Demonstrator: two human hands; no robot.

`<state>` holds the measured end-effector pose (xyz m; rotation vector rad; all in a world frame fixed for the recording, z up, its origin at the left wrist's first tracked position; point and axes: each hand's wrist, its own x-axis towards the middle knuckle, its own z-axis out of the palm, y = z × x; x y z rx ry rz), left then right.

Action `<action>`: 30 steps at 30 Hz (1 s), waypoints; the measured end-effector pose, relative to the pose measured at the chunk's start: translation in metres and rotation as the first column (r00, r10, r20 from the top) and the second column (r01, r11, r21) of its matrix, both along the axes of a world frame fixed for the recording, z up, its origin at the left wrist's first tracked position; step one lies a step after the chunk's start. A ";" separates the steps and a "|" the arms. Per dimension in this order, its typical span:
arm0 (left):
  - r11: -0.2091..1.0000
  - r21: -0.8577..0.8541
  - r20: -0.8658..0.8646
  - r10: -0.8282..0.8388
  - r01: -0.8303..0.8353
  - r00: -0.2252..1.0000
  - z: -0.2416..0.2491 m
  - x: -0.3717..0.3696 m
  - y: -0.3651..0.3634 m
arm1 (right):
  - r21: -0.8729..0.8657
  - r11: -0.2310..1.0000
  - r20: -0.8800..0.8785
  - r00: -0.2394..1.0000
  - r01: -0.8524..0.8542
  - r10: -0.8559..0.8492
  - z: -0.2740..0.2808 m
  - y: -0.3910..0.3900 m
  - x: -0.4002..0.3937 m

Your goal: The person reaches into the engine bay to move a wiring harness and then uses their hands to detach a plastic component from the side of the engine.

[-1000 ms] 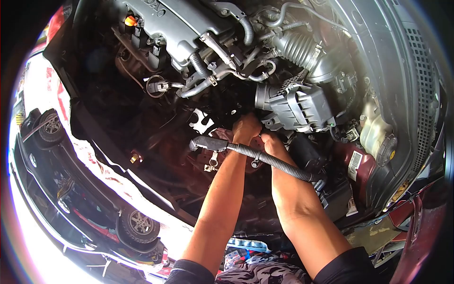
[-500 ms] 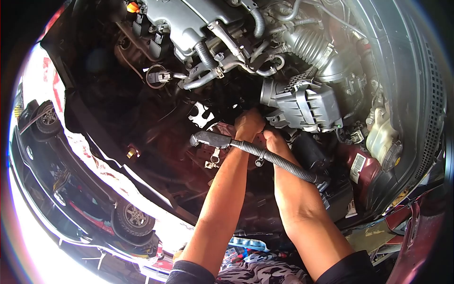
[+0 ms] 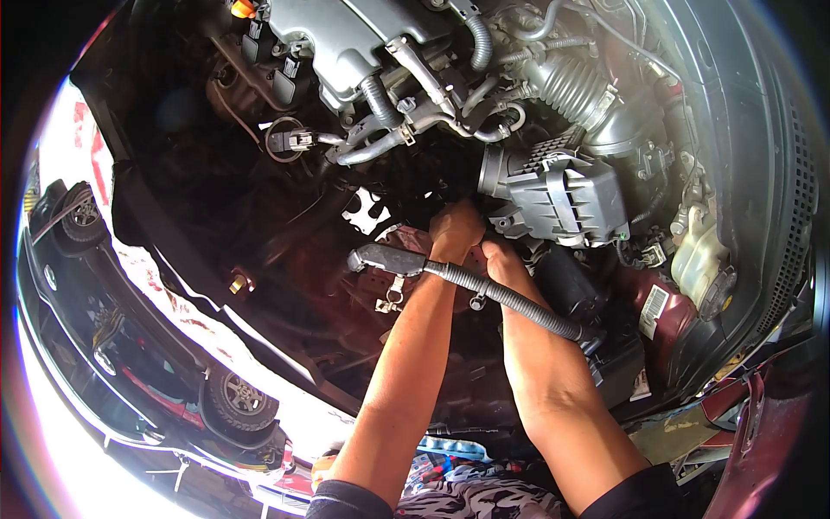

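Both of my arms reach deep into a car's engine bay. My left hand (image 3: 456, 227) looks curled into a fist, with its back toward me and its fingertips hidden below. Close beside it on the right, my right hand (image 3: 491, 249) shows only in small part, its fingers out of sight. Whatever the hands grip cannot be made out in the dark gap. A grey corrugated cable sleeve (image 3: 510, 300) with a black end cover (image 3: 389, 257) runs across over both forearms. Just right of the hands sits the black air filter housing (image 3: 566, 203).
The grey engine cover (image 3: 333, 39) and a ribbed intake hose (image 3: 566, 91) lie at the top. A whitish fluid reservoir (image 3: 694, 264) stands at the right. Left of my hands is a bright white patch (image 3: 363, 212). Beyond the bay's edge, a dark vehicle (image 3: 130, 329) is visible.
The view has shifted very slightly. My hands stay in nearly the same place, and nothing else has visibly moved.
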<state>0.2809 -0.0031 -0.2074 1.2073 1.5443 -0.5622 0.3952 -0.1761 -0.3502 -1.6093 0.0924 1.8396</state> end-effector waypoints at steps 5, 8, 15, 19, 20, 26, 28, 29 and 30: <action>0.998 -0.062 0.019 -0.009 0.010 1.000 0.004 0.000 0.006 | 0.002 1.000 -0.003 1.000 0.003 -0.003 -0.001 0.001 0.000; 0.998 -0.060 0.021 -0.020 0.021 1.000 0.004 -0.001 0.006 | 0.000 1.000 -0.003 1.000 0.007 -0.007 -0.002 0.002 0.000; 0.999 -0.039 0.009 -0.026 0.026 1.000 -0.002 0.000 0.002 | -0.005 1.000 -0.003 1.000 0.022 -0.022 0.000 -0.001 0.002; 1.000 -0.022 0.044 -0.011 0.012 0.999 -0.006 -0.002 0.000 | -0.009 1.000 0.000 1.000 0.026 -0.026 0.001 -0.002 0.001; 1.000 -0.021 0.039 -0.015 0.015 0.999 -0.005 -0.002 0.001 | -0.006 1.000 -0.001 1.000 0.028 -0.028 0.000 -0.001 0.000; 0.998 -0.053 0.027 -0.013 0.015 1.000 -0.001 -0.002 0.004 | -0.013 0.999 -0.002 1.000 0.030 -0.030 0.001 -0.002 0.000; 0.999 -0.053 0.028 -0.005 0.006 1.000 0.001 -0.001 0.005 | -0.014 0.999 -0.003 1.000 0.031 -0.031 0.002 -0.002 -0.001; 0.998 -0.056 0.023 -0.010 0.011 1.000 0.003 -0.001 0.006 | -0.017 0.999 -0.002 0.999 0.032 -0.032 0.002 -0.002 -0.001; 0.998 -0.059 0.019 -0.014 0.015 1.000 0.005 -0.001 0.007 | -0.018 0.999 -0.002 1.000 0.031 -0.031 0.002 -0.002 -0.001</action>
